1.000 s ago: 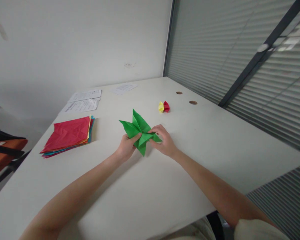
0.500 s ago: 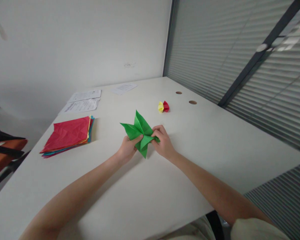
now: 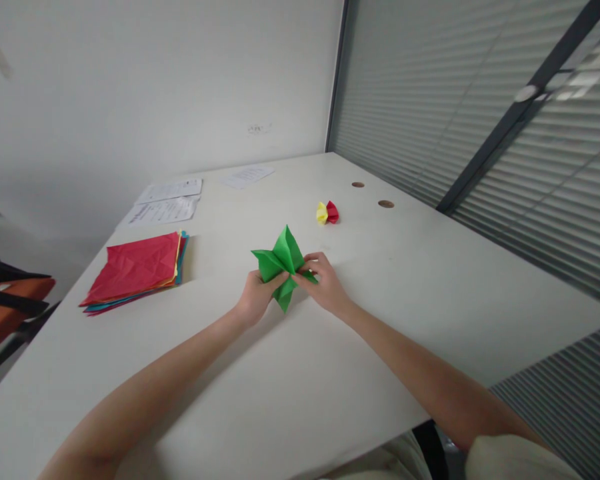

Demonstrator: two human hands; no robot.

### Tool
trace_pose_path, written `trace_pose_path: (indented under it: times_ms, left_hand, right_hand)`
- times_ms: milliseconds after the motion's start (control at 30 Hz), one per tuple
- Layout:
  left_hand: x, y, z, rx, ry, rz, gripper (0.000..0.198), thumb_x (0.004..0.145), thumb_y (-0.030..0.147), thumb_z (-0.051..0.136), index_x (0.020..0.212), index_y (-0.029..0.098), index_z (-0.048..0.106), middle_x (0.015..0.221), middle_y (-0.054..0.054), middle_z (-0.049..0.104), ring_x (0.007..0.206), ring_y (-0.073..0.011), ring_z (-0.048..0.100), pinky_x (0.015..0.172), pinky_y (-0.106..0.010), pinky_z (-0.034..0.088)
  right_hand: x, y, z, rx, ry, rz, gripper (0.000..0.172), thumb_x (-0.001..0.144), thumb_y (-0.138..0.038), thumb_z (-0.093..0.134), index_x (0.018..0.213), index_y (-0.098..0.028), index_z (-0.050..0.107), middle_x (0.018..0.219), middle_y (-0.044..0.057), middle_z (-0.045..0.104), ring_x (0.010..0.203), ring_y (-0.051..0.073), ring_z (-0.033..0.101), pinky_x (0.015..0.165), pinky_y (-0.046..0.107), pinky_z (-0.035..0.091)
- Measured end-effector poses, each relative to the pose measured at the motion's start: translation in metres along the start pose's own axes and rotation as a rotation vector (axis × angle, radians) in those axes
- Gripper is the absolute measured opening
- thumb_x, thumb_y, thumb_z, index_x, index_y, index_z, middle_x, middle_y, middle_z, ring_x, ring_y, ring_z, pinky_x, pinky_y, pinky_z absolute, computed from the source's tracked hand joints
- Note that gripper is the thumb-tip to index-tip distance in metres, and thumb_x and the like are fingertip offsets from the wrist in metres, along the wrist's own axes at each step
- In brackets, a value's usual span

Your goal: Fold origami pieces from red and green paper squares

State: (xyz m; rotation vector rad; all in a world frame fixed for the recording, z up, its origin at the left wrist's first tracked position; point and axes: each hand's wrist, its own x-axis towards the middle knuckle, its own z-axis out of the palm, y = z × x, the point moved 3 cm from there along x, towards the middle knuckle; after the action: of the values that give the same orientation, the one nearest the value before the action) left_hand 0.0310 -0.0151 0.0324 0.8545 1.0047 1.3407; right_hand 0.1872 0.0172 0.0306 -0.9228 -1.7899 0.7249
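A green folded paper point(image 3: 289, 248) with several pointed flaps is held up over the middle of the white table point(image 3: 290, 393). My left hand point(image 3: 257, 295) grips its left side, the thumb pressed near the centre. On the other side my right hand point(image 3: 325, 283) pinches the paper, its thumb also close to the centre fold. Fingers beneath the paper are partly hidden. Beyond my hands lies a small folded piece of yellow and red paper point(image 3: 328, 213).
To the left rests a stack of coloured paper sheets point(image 3: 140, 270), red on top. Printed papers point(image 3: 165, 210) lie at the back left. Two round holes point(image 3: 386, 204) pierce the table near the window blinds point(image 3: 405, 113). An orange chair point(image 3: 10, 310) stands beyond the left edge.
The green paper has turned a little, its upper flap now more upright and its lower tip shifted left. My right thumb has moved inward to the centre.
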Motion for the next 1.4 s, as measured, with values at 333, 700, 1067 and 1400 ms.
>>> trace_pose_path:
  times_ms: [333,700,1067,1400]
  left_hand:
    - [0.0,0.005,0.001,-0.029,0.005,-0.076,0.044,0.048,0.026,0.091,0.085,0.009,0.075,0.092,-0.011,0.075,0.08,-0.0218,0.069,0.085,-0.037,0.053]
    - [0.001,0.006,0.0,-0.012,0.021,-0.091,0.041,0.047,0.03,0.091,0.079,0.01,0.074,0.084,-0.009,0.075,0.071,-0.0194,0.068,0.073,-0.033,0.053]
    - [0.006,0.002,-0.008,0.023,0.024,-0.054,0.039,0.049,0.033,0.09,0.075,0.009,0.074,0.075,-0.007,0.072,0.066,-0.0161,0.063,0.064,-0.029,0.051]
    - [0.012,0.003,-0.014,0.06,0.109,0.012,0.04,0.046,0.037,0.09,0.07,0.009,0.073,0.074,-0.007,0.072,0.063,-0.0162,0.062,0.061,-0.029,0.049]
  right_hand:
    - [0.005,0.011,0.003,0.465,0.014,0.331,0.046,0.062,-0.041,0.08,0.097,-0.024,0.055,0.075,-0.005,0.059,0.061,0.012,0.058,0.056,0.026,0.048]
    - [0.005,0.01,0.003,0.614,-0.048,0.53,0.038,0.051,-0.041,0.086,0.074,-0.017,0.068,0.069,0.0,0.069,0.065,0.015,0.063,0.069,0.032,0.051]
    - [0.004,0.014,0.001,0.49,-0.093,0.588,0.033,0.06,-0.046,0.079,0.065,-0.016,0.066,0.06,0.0,0.065,0.055,0.013,0.058,0.058,0.028,0.043]
    - [0.007,0.006,-0.004,0.547,-0.08,0.549,0.023,0.062,-0.038,0.076,0.072,-0.018,0.071,0.067,0.0,0.067,0.065,0.015,0.06,0.067,0.03,0.043]
